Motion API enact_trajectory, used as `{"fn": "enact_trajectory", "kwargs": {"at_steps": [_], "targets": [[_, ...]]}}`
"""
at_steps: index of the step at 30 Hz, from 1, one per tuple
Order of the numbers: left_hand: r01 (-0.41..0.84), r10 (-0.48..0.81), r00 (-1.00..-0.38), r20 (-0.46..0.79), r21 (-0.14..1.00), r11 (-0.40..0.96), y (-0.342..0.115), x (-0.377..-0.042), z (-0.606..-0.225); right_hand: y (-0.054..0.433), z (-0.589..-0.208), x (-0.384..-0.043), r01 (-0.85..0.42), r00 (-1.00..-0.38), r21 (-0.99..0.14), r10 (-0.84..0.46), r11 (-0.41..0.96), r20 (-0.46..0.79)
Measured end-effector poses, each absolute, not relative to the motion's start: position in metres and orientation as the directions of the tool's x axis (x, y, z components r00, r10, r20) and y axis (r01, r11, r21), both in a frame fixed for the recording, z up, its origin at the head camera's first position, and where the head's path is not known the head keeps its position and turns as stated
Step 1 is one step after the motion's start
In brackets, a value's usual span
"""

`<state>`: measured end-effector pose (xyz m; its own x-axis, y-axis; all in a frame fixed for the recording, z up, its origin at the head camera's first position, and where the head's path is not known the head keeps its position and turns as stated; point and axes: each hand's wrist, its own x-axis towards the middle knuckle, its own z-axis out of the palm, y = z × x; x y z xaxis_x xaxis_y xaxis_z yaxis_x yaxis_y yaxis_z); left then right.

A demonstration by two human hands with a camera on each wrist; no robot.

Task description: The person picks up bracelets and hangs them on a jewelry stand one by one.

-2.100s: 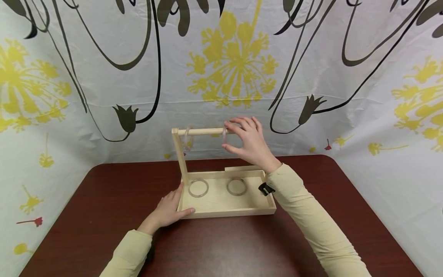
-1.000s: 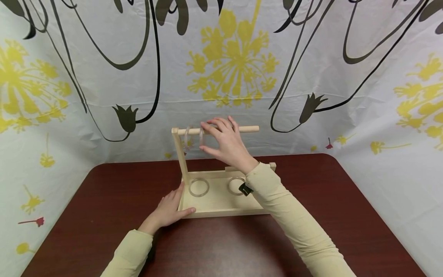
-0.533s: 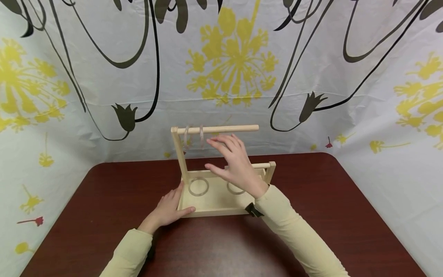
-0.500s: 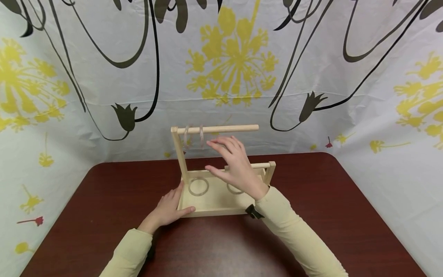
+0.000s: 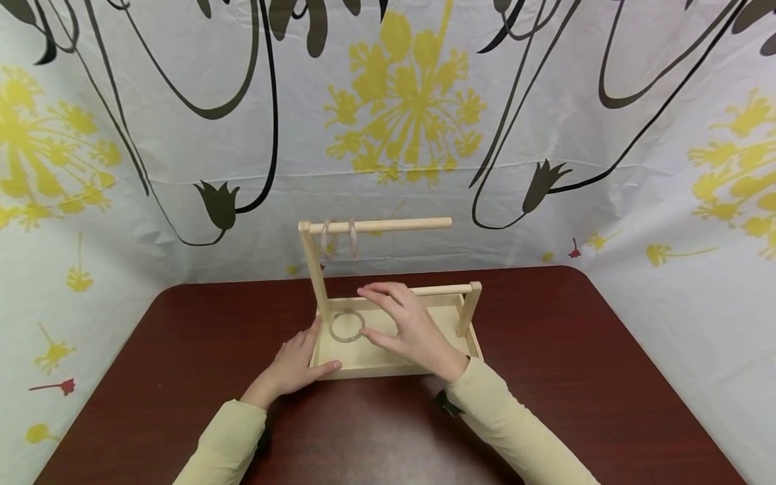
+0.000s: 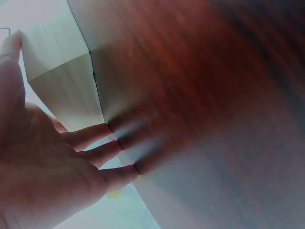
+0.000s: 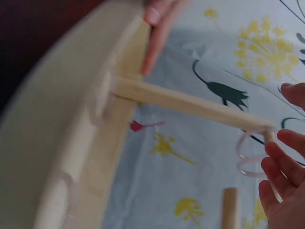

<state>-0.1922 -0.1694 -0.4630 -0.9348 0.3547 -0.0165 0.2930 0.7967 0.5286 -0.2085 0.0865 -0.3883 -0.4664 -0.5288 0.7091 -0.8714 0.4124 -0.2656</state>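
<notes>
My left hand (image 5: 289, 372) rests at the left end of a shallow wooden tray (image 5: 370, 372), thumb on its front rim. In the left wrist view its straight fingers (image 6: 116, 179) reach the table beside the tray. My right hand (image 5: 409, 330) hovers over the tray, thumb and fingers apart, holding nothing. One clear ring (image 5: 347, 341) lies flat in the tray, left of my right fingertips. A second ring (image 7: 70, 198) shows in the right wrist view; my right hand hides it from the head camera. Two pinkish clear rings (image 5: 354, 242) hang on the upper wooden rod (image 5: 403, 224).
A tall post (image 5: 314, 273) at the tray's left carries the upper rod, whose right end is free. A shorter post (image 5: 469, 310) at the right carries a lower rod (image 5: 442, 290). The dark red table (image 5: 545, 323) meets a flower-printed curtain (image 5: 242, 148) behind.
My right hand slid a ring leftward along the upper rod, beside the other hanging ring. It let go and came down over the tray. The left hand has stayed put.
</notes>
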Motion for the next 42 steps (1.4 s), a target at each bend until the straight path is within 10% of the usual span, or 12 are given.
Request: {"fn": "enact_trajectory", "kwargs": {"at_steps": [13,42], "targets": [[0.281,0.345,-0.938,-0.026,0.524,0.804,-0.170,-0.191,-0.464,0.106,-0.441,-0.203,-0.665,-0.744,-0.541,-0.392,0.515,0.541],[0.271,0.345,-0.938,-0.045,0.527,0.806,-0.170,-0.194,-0.466,0.140,-0.456,-0.240,-0.353,-0.921,-0.649,-0.372,0.675,0.113]]}}
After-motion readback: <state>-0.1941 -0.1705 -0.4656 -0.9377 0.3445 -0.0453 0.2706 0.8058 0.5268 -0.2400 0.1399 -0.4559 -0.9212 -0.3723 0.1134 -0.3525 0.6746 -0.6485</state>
